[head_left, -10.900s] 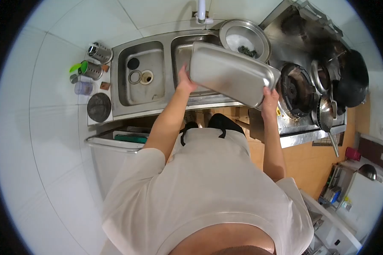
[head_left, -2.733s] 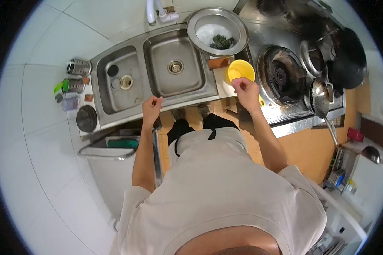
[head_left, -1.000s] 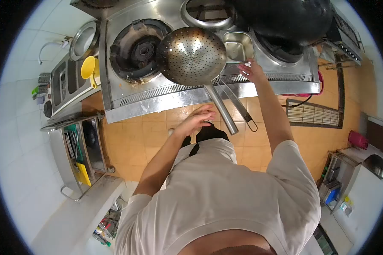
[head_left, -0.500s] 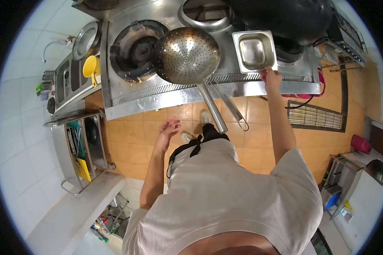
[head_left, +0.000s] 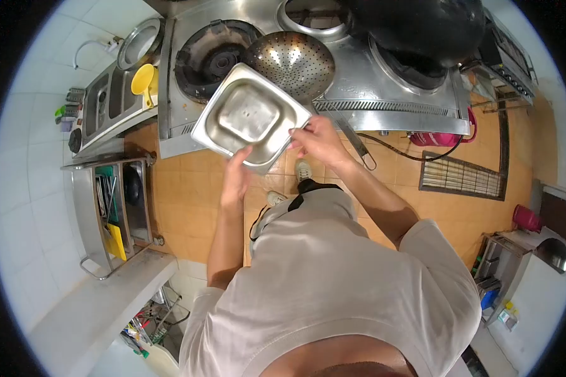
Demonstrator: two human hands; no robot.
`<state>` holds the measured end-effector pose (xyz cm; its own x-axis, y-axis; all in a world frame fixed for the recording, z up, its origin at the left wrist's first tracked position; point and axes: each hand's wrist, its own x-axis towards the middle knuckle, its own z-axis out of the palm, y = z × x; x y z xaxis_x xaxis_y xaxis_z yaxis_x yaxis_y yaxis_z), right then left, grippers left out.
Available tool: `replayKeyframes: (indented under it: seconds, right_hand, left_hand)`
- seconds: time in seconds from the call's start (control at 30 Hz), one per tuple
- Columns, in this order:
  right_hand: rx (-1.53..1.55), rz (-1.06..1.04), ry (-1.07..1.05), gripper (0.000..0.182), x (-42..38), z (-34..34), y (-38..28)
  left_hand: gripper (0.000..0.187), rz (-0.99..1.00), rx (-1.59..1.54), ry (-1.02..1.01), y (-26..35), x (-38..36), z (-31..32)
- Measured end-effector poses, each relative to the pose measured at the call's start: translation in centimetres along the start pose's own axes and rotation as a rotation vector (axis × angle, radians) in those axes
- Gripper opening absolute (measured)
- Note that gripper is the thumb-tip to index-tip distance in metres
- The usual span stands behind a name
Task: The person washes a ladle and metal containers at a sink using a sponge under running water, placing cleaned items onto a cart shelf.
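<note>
A rectangular stainless steel pan (head_left: 248, 116) is held up, tilted, in front of the stove's front edge. My left hand (head_left: 236, 173) grips its near rim, thumb over the edge and the other fingers hidden beneath. On the right rim, near the corner, my right hand (head_left: 317, 139) has its fingers closed. Behind the pan, a large perforated strainer (head_left: 292, 63) rests on the stove; its long handle is mostly hidden by the pan and my right hand. A second metal handle with a loop end (head_left: 358, 147) sticks out over the stove edge.
On the steel stove (head_left: 383, 94) are a black burner (head_left: 217, 63) at left and a large black wok (head_left: 421, 28) at right. A yellow ladle (head_left: 144, 80) lies by the sink (head_left: 119, 94). A wheeled cart (head_left: 91, 213) stands left, a pink basin (head_left: 431, 139) under the stove.
The steel pan has come off the stove's right side, moving left and towards me in my right hand. My left hand has risen and taken hold of its near rim.
</note>
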<state>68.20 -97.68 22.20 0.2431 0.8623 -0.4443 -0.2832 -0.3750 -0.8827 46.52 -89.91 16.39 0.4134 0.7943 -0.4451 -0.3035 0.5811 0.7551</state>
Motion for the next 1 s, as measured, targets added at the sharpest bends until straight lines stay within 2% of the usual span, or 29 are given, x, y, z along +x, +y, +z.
replayKeyframes:
  seconds: [0.03,0.1,0.17,0.23,0.3,0.33,0.4,0.5,0.53,0.83,0.93,1.0]
  right_hand:
    - [0.024,-0.02,-0.129,0.029,-0.5,0.7,-0.9]
    - [-0.053,-0.041,-0.086,0.032,-0.2,-0.9,-2.1]
    - [-0.07,-0.237,0.182,0.036,2.1,-5.4,-3.0]
    - [-0.148,-0.381,0.45,0.035,6.7,-13.3,0.0]
    - [-0.102,-0.082,0.483,0.034,11.2,-18.7,3.3]
    - [-0.025,0.035,0.368,0.033,12.5,-19.3,4.9]
    - [0.132,0.264,0.137,0.032,14.8,-19.9,7.3]
    - [0.397,0.241,-0.017,0.03,17.2,-17.8,9.7]
    - [0.389,0.218,-0.05,0.028,17.4,-17.4,9.7]
    - [0.39,0.093,-0.029,0.006,18.7,-15.7,12.7]
    - [0.426,0.124,0.053,0.013,18.9,-14.7,13.0]
    - [0.466,0.124,0.128,0.03,18.2,-13.6,12.3]
  left_hand:
    - [0.051,-0.006,-0.023,0.035,0.5,-0.8,-1.0]
    - [0.05,-0.049,-0.071,0.081,1.9,-2.6,-2.3]
    - [0.049,-0.061,-0.103,0.154,2.6,-4.1,-3.7]
    - [0.045,-0.049,-0.113,0.248,2.6,-5.2,-5.1]
    - [0.046,-0.014,-0.14,0.253,3.0,-6.5,-5.7]
    - [0.046,-0.001,-0.14,0.262,2.9,-7.2,-6.1]
    - [0.047,0.002,-0.152,0.339,2.7,-7.8,-7.0]
    - [0.048,0.0,-0.161,0.429,2.0,-8.4,-7.9]
    - [0.049,0.019,-0.16,0.423,1.6,-8.5,-8.1]
    - [0.054,-0.027,-0.165,0.431,0.3,-8.2,-8.1]
    - [0.055,-0.022,-0.166,0.434,0.4,-8.2,-7.9]
    - [0.055,-0.017,-0.161,0.435,0.4,-8.2,-8.2]
